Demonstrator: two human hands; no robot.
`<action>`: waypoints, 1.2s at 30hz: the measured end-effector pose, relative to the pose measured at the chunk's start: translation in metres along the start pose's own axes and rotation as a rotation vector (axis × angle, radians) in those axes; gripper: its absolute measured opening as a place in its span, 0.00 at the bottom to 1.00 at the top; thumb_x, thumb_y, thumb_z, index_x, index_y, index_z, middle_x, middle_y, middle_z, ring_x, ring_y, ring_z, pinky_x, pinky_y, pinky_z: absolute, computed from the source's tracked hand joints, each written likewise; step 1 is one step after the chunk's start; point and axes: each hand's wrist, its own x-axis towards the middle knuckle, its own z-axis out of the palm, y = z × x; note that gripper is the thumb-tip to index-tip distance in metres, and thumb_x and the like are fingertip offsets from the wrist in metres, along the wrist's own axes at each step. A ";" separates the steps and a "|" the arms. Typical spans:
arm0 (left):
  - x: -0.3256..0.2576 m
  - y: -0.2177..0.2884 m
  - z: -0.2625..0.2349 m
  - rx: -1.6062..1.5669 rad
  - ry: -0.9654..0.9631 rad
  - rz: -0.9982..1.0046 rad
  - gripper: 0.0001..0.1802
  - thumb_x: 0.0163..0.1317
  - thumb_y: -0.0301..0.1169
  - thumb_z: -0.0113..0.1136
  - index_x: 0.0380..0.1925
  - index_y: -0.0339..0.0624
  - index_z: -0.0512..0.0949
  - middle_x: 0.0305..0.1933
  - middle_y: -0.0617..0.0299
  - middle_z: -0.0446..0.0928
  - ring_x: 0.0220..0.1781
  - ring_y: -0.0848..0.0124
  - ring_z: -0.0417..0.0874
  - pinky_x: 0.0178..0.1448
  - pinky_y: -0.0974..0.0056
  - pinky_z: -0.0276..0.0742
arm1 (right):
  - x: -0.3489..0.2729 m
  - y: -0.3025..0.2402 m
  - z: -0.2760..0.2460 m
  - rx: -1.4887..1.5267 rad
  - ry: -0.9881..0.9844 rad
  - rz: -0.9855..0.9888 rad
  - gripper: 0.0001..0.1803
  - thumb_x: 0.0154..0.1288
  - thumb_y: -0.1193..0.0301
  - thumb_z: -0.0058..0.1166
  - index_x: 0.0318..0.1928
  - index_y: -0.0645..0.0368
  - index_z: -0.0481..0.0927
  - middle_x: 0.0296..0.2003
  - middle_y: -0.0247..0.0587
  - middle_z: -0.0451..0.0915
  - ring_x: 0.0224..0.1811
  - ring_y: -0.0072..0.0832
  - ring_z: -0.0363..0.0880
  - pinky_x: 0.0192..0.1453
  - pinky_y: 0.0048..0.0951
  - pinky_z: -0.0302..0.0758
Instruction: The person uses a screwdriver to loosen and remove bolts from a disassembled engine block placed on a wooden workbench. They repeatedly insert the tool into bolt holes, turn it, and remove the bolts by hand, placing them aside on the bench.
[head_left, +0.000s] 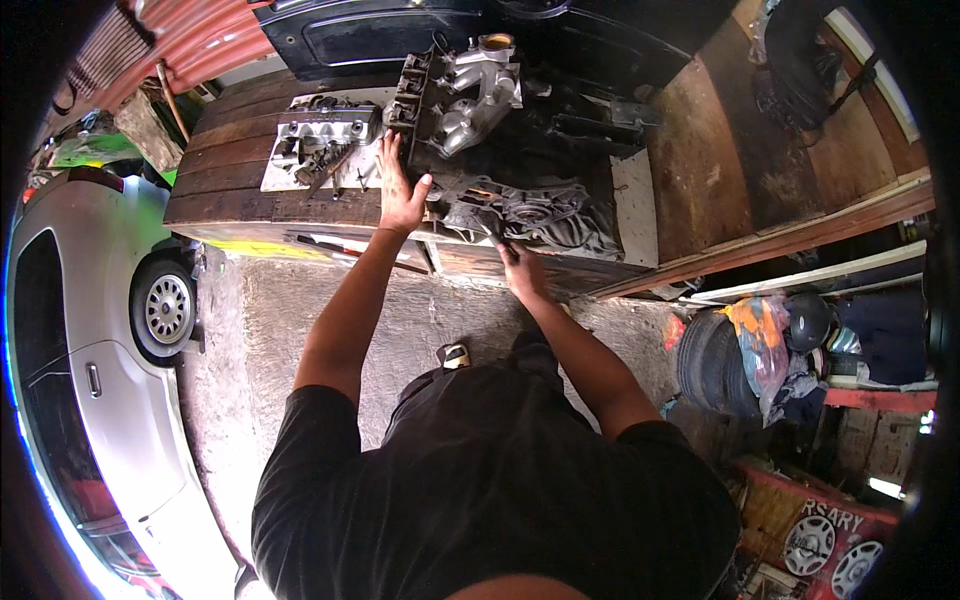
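Note:
My left hand (pixel 402 196) lies flat with fingers stretched out, its fingertips against the near end of a long, narrow metal engine part (pixel 408 95). Close to its thumb is a grey cast metal engine cover (pixel 530 212) with a round opening, lying near the bench's front edge. At that cover's near edge my right hand (pixel 522 272) is closed, its fingers curled around something dark and thin that I cannot make out. Behind the cover stands a silver intake manifold (pixel 478 95). Left of my left hand, a silver valve cover (pixel 328 128) rests on a white board (pixel 275 178).
The wooden workbench (pixel 225 140) runs across in front of me, with dark metal pieces (pixel 600 125) at its right. A silver car (pixel 110 370) stands on the left. Tyres (pixel 712 360) and plastic bags (pixel 762 345) sit low on the right, beside a wooden ledge (pixel 700 160).

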 end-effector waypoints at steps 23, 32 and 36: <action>0.004 0.004 0.015 0.272 -0.017 0.061 0.52 0.60 0.57 0.60 0.75 0.40 0.50 0.80 0.46 0.47 0.81 0.42 0.45 0.81 0.42 0.38 | 0.045 0.050 0.038 0.472 0.078 0.034 0.26 0.67 0.48 0.59 0.42 0.63 0.85 0.23 0.43 0.81 0.23 0.31 0.77 0.29 0.36 0.72; -0.003 -0.002 0.010 0.310 -0.015 0.041 0.52 0.60 0.59 0.57 0.75 0.40 0.50 0.80 0.46 0.48 0.81 0.44 0.46 0.81 0.42 0.38 | -0.009 0.029 0.031 0.024 0.372 -0.180 0.23 0.71 0.51 0.54 0.52 0.57 0.82 0.32 0.54 0.84 0.37 0.54 0.83 0.39 0.48 0.76; -0.003 0.001 0.011 0.312 -0.016 0.050 0.52 0.60 0.59 0.57 0.75 0.40 0.51 0.80 0.47 0.49 0.81 0.44 0.46 0.81 0.41 0.38 | -0.003 0.008 0.016 -0.132 0.131 -0.083 0.25 0.71 0.49 0.52 0.58 0.51 0.78 0.33 0.55 0.84 0.36 0.56 0.83 0.39 0.51 0.77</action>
